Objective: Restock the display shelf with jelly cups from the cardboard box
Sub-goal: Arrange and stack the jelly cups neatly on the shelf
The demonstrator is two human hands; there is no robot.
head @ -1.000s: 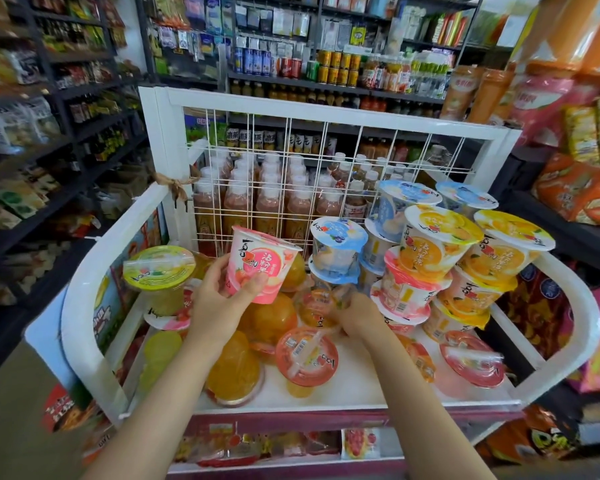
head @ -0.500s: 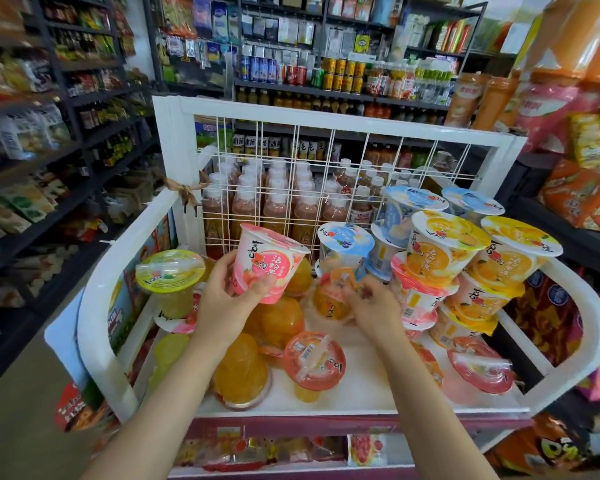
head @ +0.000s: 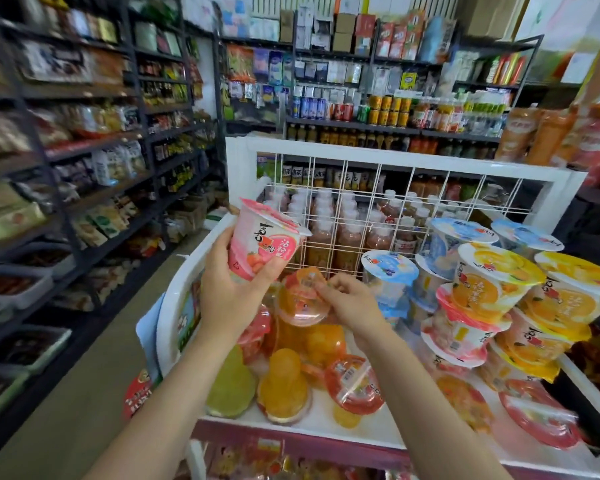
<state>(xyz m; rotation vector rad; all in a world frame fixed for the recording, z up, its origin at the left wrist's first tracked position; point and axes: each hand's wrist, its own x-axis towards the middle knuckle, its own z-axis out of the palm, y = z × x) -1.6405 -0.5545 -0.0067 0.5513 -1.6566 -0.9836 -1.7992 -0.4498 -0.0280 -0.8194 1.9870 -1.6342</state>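
Against the wire grid (head: 361, 216) at the back of the shelf (head: 326, 417), your left hand (head: 229, 292) holds a pink cup (head: 264, 244) up in the air, just left of the grid's front. The fingers and thumb wrap round the lower wall of that cup, so the grip is closed firmly on it, lid up and tilted a little toward you.

Your right hand (head: 350, 303) is lower, in front of the grid, pinching a small orange cup (head: 303, 299) by its rim, thumb and fingertips closed on the clear plastic. That cup is tipped, its foil lid facing you, and it hangs just above the loose orange and yellow cups (head: 284, 386) lying on the shelf floor.

Right of the grid's middle stand the stacks (head: 492, 306) of tall cups, blue, orange and pink, leaning on each other. No cardboard box shows.

My guess is that both cups are light but sloshy, with thin walls that flex if squeezed and film lids that could puncture. Take the tall one round the waist, as you do now, not by the lid flange. The small one looks slick; a hold on the rim may slip, so cup it from beneath before setting it down upright.
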